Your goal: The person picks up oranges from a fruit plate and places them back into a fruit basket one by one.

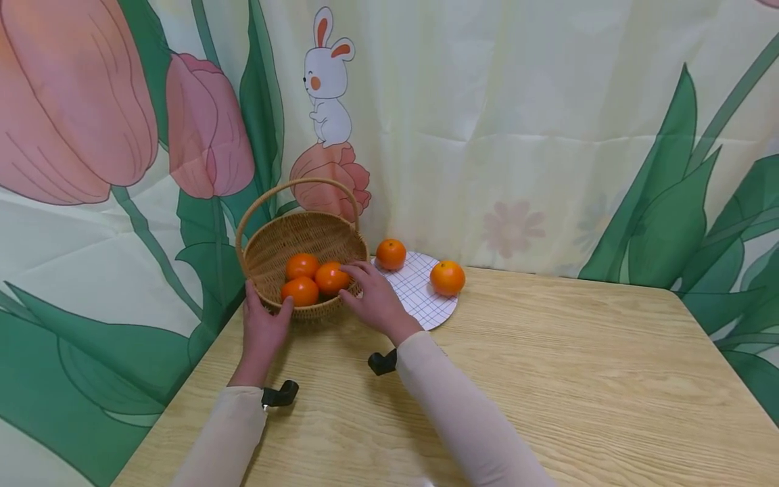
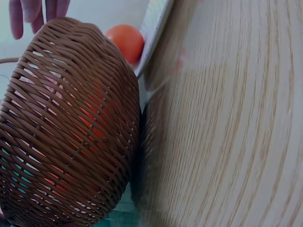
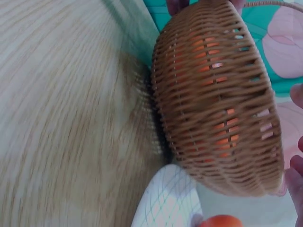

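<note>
A wicker basket [image 1: 298, 233] with an arched handle stands at the far left of the table, its opening tilted toward me. Three shiny orange-red round fruits [image 1: 301, 292] lie inside. My left hand [image 1: 263, 331] holds the basket's left front rim, thumb at the front, fingers along the side. Over the right rim reaches my right hand [image 1: 377, 297], fingers loosely bent and spread beside the nearest fruit [image 1: 331, 278]. Nothing shows between those fingers, and in the right wrist view its fingertips [image 3: 297, 94] stand off the basket's rim.
Right of the basket lies a round white plate [image 1: 420, 308] with a blue grid. One orange fruit [image 1: 391, 254] sits at its back left, another orange fruit [image 1: 447, 278] at its right edge. A printed curtain [image 1: 517, 135] hangs behind the wooden table [image 1: 578, 365].
</note>
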{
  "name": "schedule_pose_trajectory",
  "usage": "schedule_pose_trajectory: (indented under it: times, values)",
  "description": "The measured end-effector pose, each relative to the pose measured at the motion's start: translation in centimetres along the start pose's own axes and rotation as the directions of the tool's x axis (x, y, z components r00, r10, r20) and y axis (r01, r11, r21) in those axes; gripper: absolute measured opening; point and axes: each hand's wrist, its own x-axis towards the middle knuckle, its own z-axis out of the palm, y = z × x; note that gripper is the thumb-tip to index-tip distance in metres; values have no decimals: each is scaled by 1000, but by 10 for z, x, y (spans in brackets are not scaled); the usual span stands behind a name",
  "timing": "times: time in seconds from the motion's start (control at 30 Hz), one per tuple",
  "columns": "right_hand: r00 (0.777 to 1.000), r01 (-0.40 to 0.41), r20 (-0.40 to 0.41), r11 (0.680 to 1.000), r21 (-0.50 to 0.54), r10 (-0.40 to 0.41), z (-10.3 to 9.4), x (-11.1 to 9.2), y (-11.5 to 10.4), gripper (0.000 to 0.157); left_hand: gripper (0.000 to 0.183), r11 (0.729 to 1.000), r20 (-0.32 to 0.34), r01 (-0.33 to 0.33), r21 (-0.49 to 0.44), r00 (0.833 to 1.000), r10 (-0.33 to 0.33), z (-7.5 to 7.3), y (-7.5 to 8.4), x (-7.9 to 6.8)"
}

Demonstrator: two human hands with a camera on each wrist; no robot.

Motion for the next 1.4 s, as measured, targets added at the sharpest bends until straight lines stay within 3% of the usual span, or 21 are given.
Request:
schedule_pose_trajectory:
  times: [0.33, 0.73, 1.4]
  values:
    - [999, 16, -27, 1000, -20, -17, -12, -5, 12, 45, 98, 1000, -12, 12, 2, 1000, -12, 0, -1, 0]
    - [998, -70, 7, 995, -66, 70, -23, -11, 30, 49, 98, 1000, -2, 26, 12, 1000, -26, -1, 1, -1]
    - [982, -191, -13, 977, -93, 190, -41, -20, 53, 52, 99, 999, 21, 36, 22, 999, -36, -1, 5, -2]
